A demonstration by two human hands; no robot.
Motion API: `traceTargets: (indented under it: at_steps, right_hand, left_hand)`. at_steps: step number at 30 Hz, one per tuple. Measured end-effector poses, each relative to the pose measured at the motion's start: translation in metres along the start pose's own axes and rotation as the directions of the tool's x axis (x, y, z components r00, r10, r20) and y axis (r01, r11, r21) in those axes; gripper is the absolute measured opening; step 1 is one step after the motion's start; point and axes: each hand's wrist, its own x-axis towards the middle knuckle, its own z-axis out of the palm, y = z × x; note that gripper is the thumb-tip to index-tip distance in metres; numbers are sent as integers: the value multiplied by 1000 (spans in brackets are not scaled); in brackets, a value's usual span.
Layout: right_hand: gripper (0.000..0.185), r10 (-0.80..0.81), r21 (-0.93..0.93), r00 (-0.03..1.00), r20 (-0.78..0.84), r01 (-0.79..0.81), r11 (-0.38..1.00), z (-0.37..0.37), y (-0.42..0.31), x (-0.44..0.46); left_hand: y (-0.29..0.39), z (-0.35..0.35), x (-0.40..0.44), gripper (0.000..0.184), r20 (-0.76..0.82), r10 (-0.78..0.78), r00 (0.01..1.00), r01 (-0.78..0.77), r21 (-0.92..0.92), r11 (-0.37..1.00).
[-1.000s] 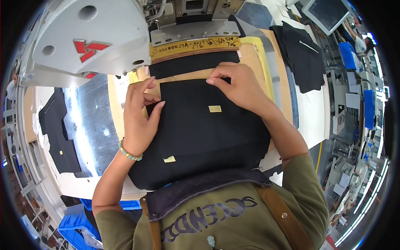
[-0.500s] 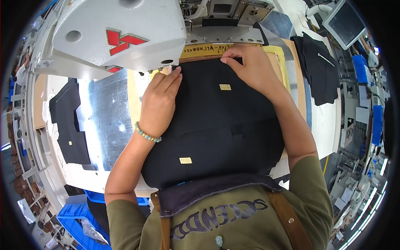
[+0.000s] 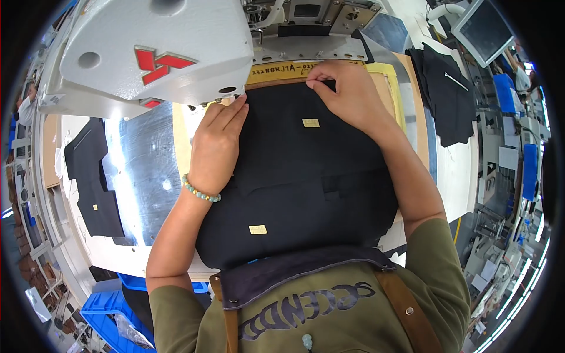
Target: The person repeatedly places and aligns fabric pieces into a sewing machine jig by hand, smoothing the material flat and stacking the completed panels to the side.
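A large black fabric piece (image 3: 282,159) with small yellow paper labels lies under both hands and hangs down toward my lap. At its top left corner is my left hand (image 3: 216,147), with its fingers pressed together on the edge and its thumb hidden; a bead bracelet circles that wrist. My right hand (image 3: 347,94) pinches the top edge between thumb and index finger. Along this edge runs a yellow template strip (image 3: 276,72) with handwritten marks. The white sewing machine head (image 3: 159,53) hangs right above my left fingertips and hides its needle area.
Black cut pieces (image 3: 88,176) lie at the left beside a shiny metal plate (image 3: 138,159). More black pieces with a zipper (image 3: 447,94) lie at the right, below a monitor (image 3: 484,32). A blue crate (image 3: 109,312) stands low on the left.
The whole view has shifted slightly, so things appear a little farther left. Both hands keep their places at the fabric's top edge.
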Motion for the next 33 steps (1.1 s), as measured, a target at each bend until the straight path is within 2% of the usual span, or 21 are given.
traceTargets:
  at_steps: [18,22,24,27,30,33]
  right_hand:
    - [10,-38,29,998,-42,39,999,6,9,0]
    - [10,-115,-3,989,-97,115,993,11,14,2]
    - [9,-63,1,995,-78,64,998,8,8,1]
    - [9,-60,0,995,-79,60,998,9,8,1]
    - [9,-83,-3,992,-97,83,997,11,11,1]
    - [9,-109,-19,988,-111,107,994,11,12,1]
  left_hand:
    - [4,-6,5,29,24,44,999,-46,90,995]
    - [8,-9,6,29,115,52,992,-72,176,982]
    - [14,-7,7,32,177,58,982,-101,249,963]
    - [27,-2,23,37,193,129,973,-154,121,981]
    - [37,8,35,41,184,199,963,-180,-116,977]
    - [35,19,35,44,161,206,965,-193,-90,977]
